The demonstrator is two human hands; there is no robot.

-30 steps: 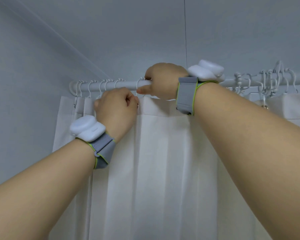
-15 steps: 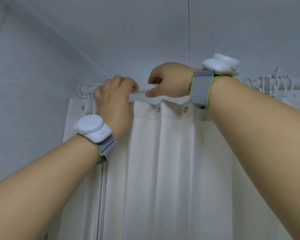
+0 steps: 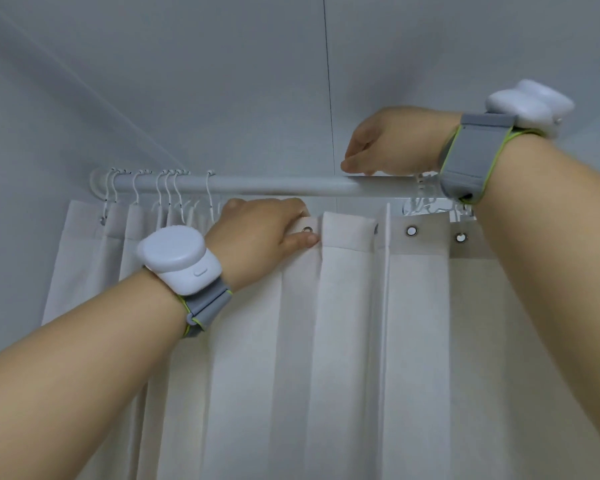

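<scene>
Nearest the camera, two bare forearms reach up and away, each wearing a grey wristband that carries a white plastic unit. The left wristband sits low at the left and the right wristband higher at the right. The hands are well apart. The left hand is clamped on the top edge of the white curtain. Its fingers curl over the hem from above and the thumb presses the cloth from below, just beside a metal eyelet that shows between them. That eyelet sits a little below the rod. To the right along the same hem the cloth folds forward, and two more eyelets show in the flat stretch of hem beyond the fold. The curtain falls in long pleats from the hem to the bottom of the view. Above it runs the white rod, level from the left wall to behind the right wrist. The right hand is over the rod with its fingers curled and one fingertip touching the top of the rod; whether it pinches anything cannot be told. A row of hooks hangs on the left end of the rod, holding up the curtain's left part, and a cluster of hooks shows just beside the right wrist. Behind everything are the pale grey wall and the ceiling.
</scene>
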